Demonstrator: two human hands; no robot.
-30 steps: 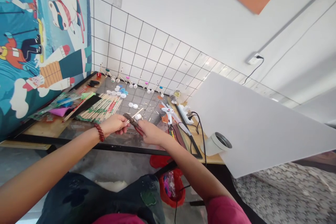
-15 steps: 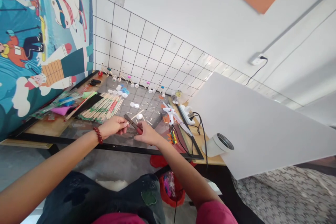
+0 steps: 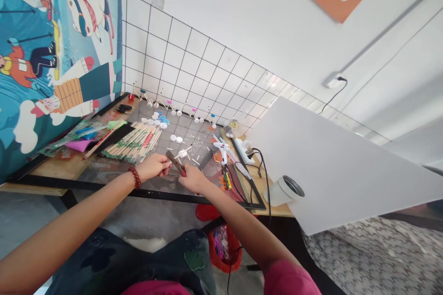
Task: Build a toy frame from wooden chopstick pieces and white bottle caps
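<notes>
In the head view, the right hand (image 3: 193, 179) is closed around the pliers (image 3: 176, 161); the left hand (image 3: 156, 167) pinches a thin stick (image 3: 170, 162) beside their jaws. Right of the right hand, the yellow-handled tool (image 3: 227, 179), partly covered earlier, shows more fully.

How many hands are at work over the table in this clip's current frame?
2. The left hand is beside the pliers' jaws, below the bundled sticks; the right hand grips the pliers. No others show.

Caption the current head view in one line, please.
Right hand grips pliers beside the left hand, near bundled wooden sticks and a white glue gun.
</notes>
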